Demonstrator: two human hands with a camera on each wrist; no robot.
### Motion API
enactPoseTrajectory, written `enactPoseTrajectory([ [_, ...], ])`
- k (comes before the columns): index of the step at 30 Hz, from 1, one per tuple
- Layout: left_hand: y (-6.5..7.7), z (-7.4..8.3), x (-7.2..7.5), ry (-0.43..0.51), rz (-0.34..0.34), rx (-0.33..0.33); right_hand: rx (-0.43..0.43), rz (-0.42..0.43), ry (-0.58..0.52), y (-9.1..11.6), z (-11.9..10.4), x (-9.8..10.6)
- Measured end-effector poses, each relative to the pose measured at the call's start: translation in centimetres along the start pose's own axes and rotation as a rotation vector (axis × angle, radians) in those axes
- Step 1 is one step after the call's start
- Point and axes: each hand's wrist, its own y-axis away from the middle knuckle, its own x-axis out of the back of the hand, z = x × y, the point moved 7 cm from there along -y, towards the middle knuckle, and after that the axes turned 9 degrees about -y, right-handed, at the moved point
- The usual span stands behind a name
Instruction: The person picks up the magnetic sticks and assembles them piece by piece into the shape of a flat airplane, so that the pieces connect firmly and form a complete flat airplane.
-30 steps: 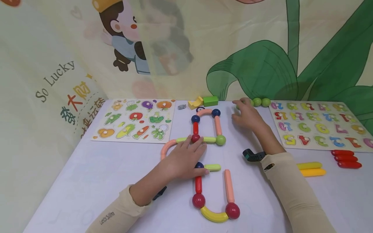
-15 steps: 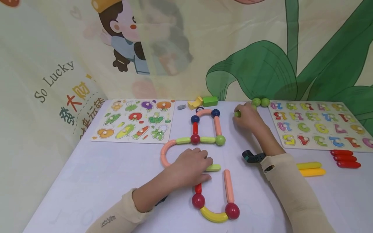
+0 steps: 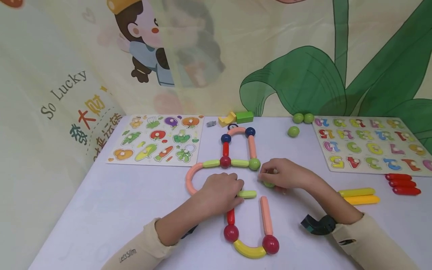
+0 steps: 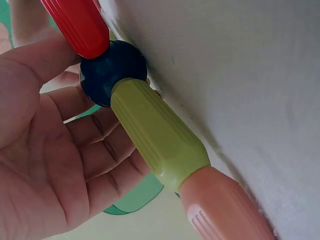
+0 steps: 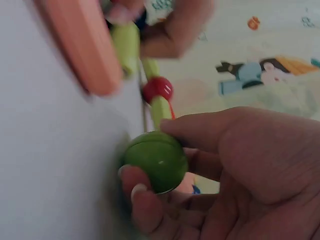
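Observation:
My left hand [image 3: 219, 195] is over the middle of a connected figure of rods and balls. In the left wrist view its thumb and fingers hold a dark blue ball [image 4: 112, 70], which joins a red rod [image 4: 80, 25] and a light green rod [image 4: 155, 132]. Between thumb and fingers, my right hand [image 3: 283, 173] grips a green ball [image 5: 157, 162] close to the table, right of that green rod's free end. Below it lies a straight pink rod [image 3: 266, 215] whose lower end meets a dark red ball [image 3: 270, 244]. The figure's upper loop includes another green ball [image 3: 254, 164].
A loose green ball [image 3: 293, 131] sits before two more at the wall. Vegetable [image 3: 155, 138] and number puzzle boards [image 3: 371, 144] flank the figure. Yellow rods [image 3: 359, 196] and red rods [image 3: 404, 184] lie right. Small blocks [image 3: 244, 117] stand at the back.
My right hand has come from the back of the table toward the figure, carrying a green ball. One green ball stays behind, apart from its pair. My left hand moved down onto the blue ball.

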Motion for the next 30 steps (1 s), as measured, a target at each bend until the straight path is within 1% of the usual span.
enactPoseTrajectory([
  [2,0.0,0.0,0.1,0.006,0.000,0.003,0.053,0.012,-0.021,0.7,-0.4,-0.9],
  [4,0.0,0.0,0.2,0.011,0.001,0.005,0.108,0.018,-0.014,1.2,-0.9,-1.6],
  [6,0.0,0.0,0.2,0.012,-0.001,0.006,0.133,0.018,0.002,1.7,-1.3,-2.1],
  [10,0.1,-0.1,0.3,0.016,0.000,0.009,0.113,0.042,0.072,2.3,-1.9,-3.0],
  [13,0.1,-0.1,0.4,0.022,0.006,0.017,0.104,0.066,0.093,2.4,-2.1,-3.2],
  [16,0.1,-0.2,0.4,0.026,0.014,0.021,0.129,0.061,0.065,2.4,-2.2,-3.2],
  [20,0.1,-0.2,0.3,0.029,0.021,0.017,0.156,0.021,0.008,2.3,-2.1,-3.1],
  [26,0.1,-0.2,0.3,0.032,0.022,0.011,0.134,-0.034,-0.049,2.1,-1.8,-2.9],
  [30,0.2,-0.3,0.3,0.034,0.027,0.007,0.110,-0.072,-0.119,1.9,-1.5,-2.7],
])
